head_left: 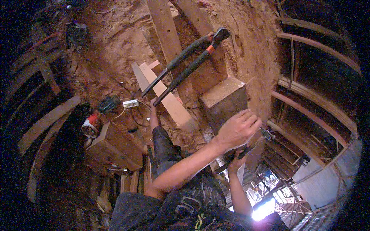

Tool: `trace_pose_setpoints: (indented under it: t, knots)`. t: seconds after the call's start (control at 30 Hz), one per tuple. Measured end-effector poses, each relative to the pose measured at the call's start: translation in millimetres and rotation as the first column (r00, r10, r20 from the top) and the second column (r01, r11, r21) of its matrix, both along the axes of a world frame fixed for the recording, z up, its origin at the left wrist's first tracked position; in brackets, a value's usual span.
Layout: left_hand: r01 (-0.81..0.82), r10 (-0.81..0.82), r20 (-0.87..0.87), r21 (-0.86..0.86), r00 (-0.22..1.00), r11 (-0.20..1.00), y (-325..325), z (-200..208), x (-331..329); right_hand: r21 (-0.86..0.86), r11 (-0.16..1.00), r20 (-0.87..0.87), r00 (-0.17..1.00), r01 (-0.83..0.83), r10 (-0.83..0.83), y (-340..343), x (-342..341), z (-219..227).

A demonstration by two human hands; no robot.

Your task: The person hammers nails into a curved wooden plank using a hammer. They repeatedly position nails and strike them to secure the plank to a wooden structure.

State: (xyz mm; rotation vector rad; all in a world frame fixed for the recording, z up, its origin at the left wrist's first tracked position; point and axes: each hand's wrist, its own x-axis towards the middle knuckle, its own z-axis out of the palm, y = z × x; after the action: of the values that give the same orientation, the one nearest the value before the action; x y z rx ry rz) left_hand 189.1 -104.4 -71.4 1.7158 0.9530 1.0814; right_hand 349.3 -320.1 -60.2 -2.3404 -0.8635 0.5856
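My left hand [239, 130] reaches across in front of me to the right, palm down with its fingers curled closed. What they hold, if anything, is hidden. Below it, my right hand [236, 165] is closed around a dark-handled tool [248, 151], partly covered by my left hand and arm. A small metal piece [267, 134] sticks out just beyond my left fingers; whether it belongs to that tool I cannot tell. Farther ahead lies a bolt cutter [185, 65] with long black handles and orange bands, its jaws pointing away and to the right.
A wooden block [225, 94] stands ahead of my hands, beside pale planks [165, 96] on sawdust-covered ground. My bare foot [153, 115] rests near a white power strip [130, 103] with cables. Leftward are a red-and-white object [90, 126] and a wooden box [115, 152]. Timber racks [316, 88] line the right.
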Motion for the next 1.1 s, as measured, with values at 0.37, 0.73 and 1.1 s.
trace_pose_setpoints:
  t: [0.37, 0.73, 1.1]
  knots:
    - [-0.108, 0.106, 0.065, 0.024, 0.992, 0.994, 1, 6, -7, -0.187, 0.979, 0.075, 0.993, -0.076, 0.091, -55, 64, -16]
    - [-0.029, 0.030, 0.046, -0.023, 0.998, 0.999, 1, 12, -4, -0.097, 0.994, 0.020, 0.998, -0.051, 0.053, -27, 30, -15]
    - [-0.388, 0.391, -0.006, -0.143, 0.920, 0.910, 13, 22, 43, -0.070, 0.995, 0.395, 0.913, -0.075, 0.097, -10, 17, -16]
